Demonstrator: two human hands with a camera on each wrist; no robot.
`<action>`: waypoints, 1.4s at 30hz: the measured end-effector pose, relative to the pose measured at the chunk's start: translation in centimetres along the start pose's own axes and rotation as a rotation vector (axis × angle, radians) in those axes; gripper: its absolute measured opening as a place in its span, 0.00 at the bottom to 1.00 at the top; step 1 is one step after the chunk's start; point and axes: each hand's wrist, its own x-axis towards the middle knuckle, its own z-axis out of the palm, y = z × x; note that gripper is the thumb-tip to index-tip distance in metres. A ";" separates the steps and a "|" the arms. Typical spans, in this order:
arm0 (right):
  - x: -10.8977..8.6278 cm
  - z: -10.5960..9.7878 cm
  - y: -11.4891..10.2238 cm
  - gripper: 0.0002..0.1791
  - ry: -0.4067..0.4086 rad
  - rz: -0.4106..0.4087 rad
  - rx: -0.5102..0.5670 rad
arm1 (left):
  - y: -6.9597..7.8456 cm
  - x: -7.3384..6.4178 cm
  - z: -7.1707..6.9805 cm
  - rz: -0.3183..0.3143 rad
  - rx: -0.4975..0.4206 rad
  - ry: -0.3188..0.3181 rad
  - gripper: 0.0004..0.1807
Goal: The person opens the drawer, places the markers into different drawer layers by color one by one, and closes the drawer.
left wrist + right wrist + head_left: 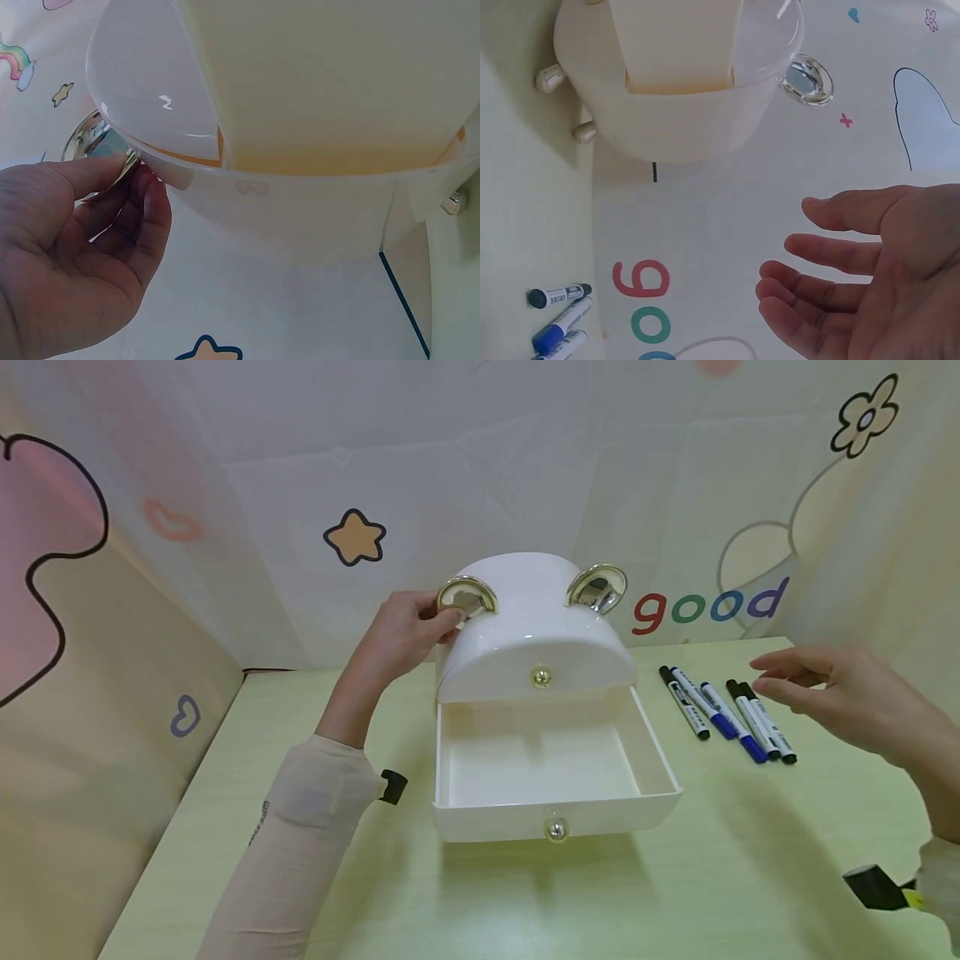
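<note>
A white storage box [525, 602] with a rounded top and two gold ears stands on the table. Its lower drawer [557, 821] is pulled out toward me, and the pale inner floor shows. My left hand [408, 635] pinches the left gold ear [474, 593] between thumb and fingers; the left wrist view shows the fingertips [154, 199] close to the box's side. To the right of the box, my right hand [847, 693] hangs over the table with its fingers loosely extended and nothing in them. Close to its fingertips lie several whiteboard markers [750, 718] with black or blue caps.
A light green table [360, 893] carries the box and markers. Behind it hangs a pale printed curtain [292, 568] with a star, hearts and the word "good". Round gold knobs [556, 830] stick out from the drawer fronts, and small feet [551, 78] show under the box.
</note>
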 end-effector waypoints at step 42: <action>4.4 5.5 7.2 0.26 -0.063 0.126 -0.051 | -0.2 0.2 0.1 0.004 -0.007 -0.004 0.14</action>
